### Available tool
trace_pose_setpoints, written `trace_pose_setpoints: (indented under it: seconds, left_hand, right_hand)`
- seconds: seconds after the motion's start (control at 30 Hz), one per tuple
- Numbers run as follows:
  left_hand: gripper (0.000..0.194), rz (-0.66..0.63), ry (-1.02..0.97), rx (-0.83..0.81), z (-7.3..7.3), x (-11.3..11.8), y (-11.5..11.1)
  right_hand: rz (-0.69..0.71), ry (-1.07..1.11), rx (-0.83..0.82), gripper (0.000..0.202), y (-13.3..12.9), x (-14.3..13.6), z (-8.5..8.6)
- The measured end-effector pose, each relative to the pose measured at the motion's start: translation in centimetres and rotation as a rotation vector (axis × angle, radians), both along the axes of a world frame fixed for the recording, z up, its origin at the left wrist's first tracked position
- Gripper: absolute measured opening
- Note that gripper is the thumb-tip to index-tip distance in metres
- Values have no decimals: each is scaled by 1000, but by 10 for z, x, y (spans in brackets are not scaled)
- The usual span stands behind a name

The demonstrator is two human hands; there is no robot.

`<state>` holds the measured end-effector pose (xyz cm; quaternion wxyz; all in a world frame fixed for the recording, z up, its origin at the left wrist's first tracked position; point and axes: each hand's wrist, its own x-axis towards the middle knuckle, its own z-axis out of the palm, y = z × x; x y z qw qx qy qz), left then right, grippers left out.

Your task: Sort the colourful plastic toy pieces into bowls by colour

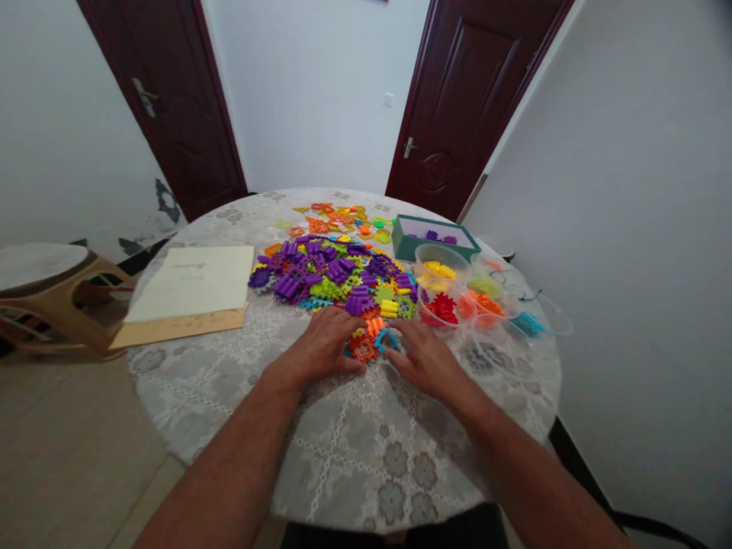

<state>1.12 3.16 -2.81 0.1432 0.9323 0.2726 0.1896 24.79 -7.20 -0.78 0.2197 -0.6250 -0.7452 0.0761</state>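
My left hand [329, 345] rests at the near edge of a heap of plastic pieces [337, 267], its fingers curved around the left side of an orange square piece [362, 349]. Opposite it, my right hand [422, 354] has thumb and fingers on a blue ring-like piece [387, 341]. An orange ribbed piece [375, 327] lies between the two hands, beside the square one. Purple, green, yellow and blue pieces are piled just beyond my fingertips. Whether my left fingers grip the orange square or only touch it is unclear.
Clear tubs with yellow [439, 270], red [442, 309], orange [486, 303] and blue pieces [528, 325] stand at the right. Behind them is a green box [405, 245]. Papers [191, 284] lie on the left of the round table [343, 457]; a stool [51, 305] stands beyond.
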Motion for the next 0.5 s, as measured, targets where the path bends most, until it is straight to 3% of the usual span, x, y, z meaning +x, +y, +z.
trace_pose_setpoints:
  seconds: [0.13, 0.33, 0.5]
  left_hand:
    - [75, 3, 2, -83, 5, -6, 1]
    - [71, 99, -11, -224, 26, -29, 2]
    - [61, 164, 146, -342, 35, -37, -5]
  right_hand:
    - [-6, -8, -22, 46, 2, -9, -25]
    - [15, 158, 149, 51, 3, -1, -39]
    - [-8, 222, 203, 49, 9, 1, -48]
